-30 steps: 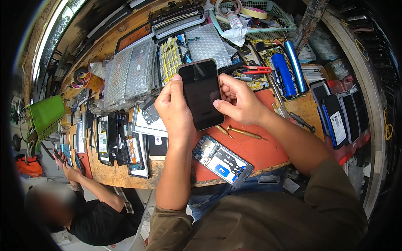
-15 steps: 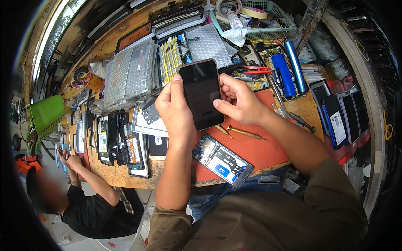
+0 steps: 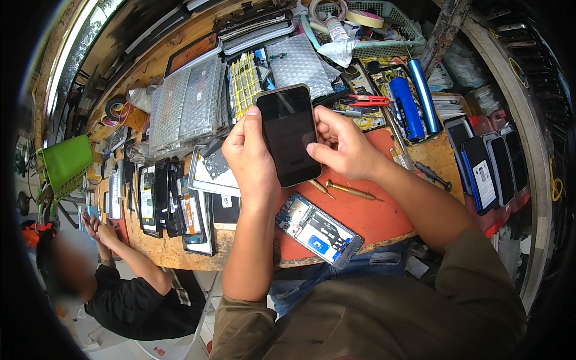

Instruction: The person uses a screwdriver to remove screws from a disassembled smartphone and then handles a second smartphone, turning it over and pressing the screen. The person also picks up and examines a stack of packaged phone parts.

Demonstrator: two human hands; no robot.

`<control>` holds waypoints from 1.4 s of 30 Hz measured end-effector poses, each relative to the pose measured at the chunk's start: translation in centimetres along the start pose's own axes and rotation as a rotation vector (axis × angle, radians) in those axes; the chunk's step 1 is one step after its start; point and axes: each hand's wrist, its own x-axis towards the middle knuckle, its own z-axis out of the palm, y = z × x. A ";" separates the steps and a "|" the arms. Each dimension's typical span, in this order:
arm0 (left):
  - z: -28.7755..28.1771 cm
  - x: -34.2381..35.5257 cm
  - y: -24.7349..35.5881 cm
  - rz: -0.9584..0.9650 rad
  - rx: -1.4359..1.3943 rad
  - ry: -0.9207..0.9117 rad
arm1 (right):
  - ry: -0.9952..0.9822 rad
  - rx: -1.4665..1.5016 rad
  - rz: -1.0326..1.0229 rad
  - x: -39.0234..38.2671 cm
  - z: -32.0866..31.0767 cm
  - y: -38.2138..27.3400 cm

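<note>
A smartphone (image 3: 289,141) with a dark screen is held upright over the bench between both my hands. My left hand (image 3: 251,153) wraps its left side, thumb along the edge near the top. On the other side, my right hand (image 3: 343,144) grips the right edge, its thumb resting at the lower part of the screen. Below lies an opened phone (image 3: 319,233) with bare inner parts, across the front edge of the red mat (image 3: 384,210). Two brass-coloured screwdrivers (image 3: 355,191) rest on the mat just beyond it.
Bubble-wrapped packs (image 3: 186,108) and dismantled phones (image 3: 153,201) crowd the left. A blue cylinder (image 3: 406,108) and a red-handled cutter (image 3: 366,100) lie to the right. Stacked phones (image 3: 480,174) stand far right; a green basket (image 3: 390,42) sits behind. Another person (image 3: 138,294) sits at lower left.
My hands and the smartphone have stayed almost still. The person at lower left has shifted their head and hands slightly.
</note>
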 end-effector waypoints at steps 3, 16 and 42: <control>-0.2 0.1 -0.1 0.010 -0.004 -0.013 | 0.005 0.057 -0.014 0.0 0.0 0.2; -0.3 0.1 0.0 0.001 -0.011 -0.027 | 0.003 -0.019 0.010 -0.1 -0.2 0.6; 0.2 -0.1 0.3 -0.014 0.005 -0.004 | -0.010 -0.024 0.014 -0.1 -0.3 0.2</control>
